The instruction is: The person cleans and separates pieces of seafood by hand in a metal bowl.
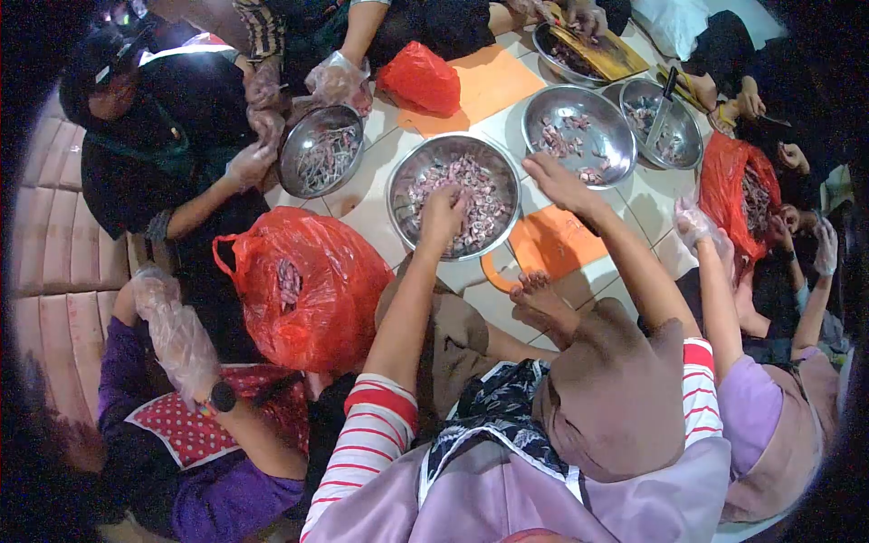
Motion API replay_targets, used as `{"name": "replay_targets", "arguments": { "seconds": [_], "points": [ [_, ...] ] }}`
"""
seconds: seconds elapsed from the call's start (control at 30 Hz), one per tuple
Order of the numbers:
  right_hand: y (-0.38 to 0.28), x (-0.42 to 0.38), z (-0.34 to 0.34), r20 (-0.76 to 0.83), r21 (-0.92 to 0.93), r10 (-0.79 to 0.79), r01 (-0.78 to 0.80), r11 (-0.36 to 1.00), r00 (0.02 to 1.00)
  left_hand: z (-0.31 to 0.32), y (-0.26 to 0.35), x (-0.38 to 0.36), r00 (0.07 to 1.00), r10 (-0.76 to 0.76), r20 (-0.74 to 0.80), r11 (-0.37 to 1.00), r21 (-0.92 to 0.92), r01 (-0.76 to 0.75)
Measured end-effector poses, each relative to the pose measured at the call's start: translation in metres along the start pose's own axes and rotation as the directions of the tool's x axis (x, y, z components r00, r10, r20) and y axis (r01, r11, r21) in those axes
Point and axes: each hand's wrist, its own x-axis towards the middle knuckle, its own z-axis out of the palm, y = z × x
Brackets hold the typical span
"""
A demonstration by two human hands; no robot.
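My left hand (pixel 443 217) reaches into a round steel bowl (pixel 396 190) on the tiled floor, its fingers curled down among small pale and reddish chopped pieces (pixel 483 195). The fingertips are partly hidden by the hand and the pieces. Just right of that bowl, my right hand (pixel 563 185) hovers with fingers stretched out and nothing in them. Beyond it lies a second, wider steel bowl (pixel 608 113) holding scattered cut pieces (pixel 559 138). Under my right forearm is an orange cutting board (pixel 558 245), close to my bare foot (pixel 543 299).
A red plastic bag (pixel 330 308) with pieces inside stands left; another red bag (pixel 730 181) is right. Co-workers in clear gloves sit around. More steel bowls (pixel 291 163) surround the middle, one holding a knife (pixel 665 104). A wooden board (pixel 615 56) lies across a back bowl.
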Motion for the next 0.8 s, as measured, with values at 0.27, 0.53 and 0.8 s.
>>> {"name": "replay_targets", "arguments": {
  "seconds": [0.27,0.53,0.8],
  "points": [
    [-0.049,-0.026,0.052,0.102,0.026,-0.198,0.197,0.980,0.975,0.008,-0.036,-0.016,0.986,-0.117,0.118,0.604,-0.780,0.165],
    [-0.047,-0.023,0.072,0.118,0.026,-0.366,0.366,0.930,0.923,0.001,-0.037,-0.032,0.940,-0.155,0.303,0.242,-0.911,0.333],
    [-0.038,-0.024,0.088,0.069,-0.007,-0.307,0.308,0.951,0.949,0.002,-0.032,-0.040,0.956,-0.118,0.267,0.352,-0.889,0.292]
  ]
}}
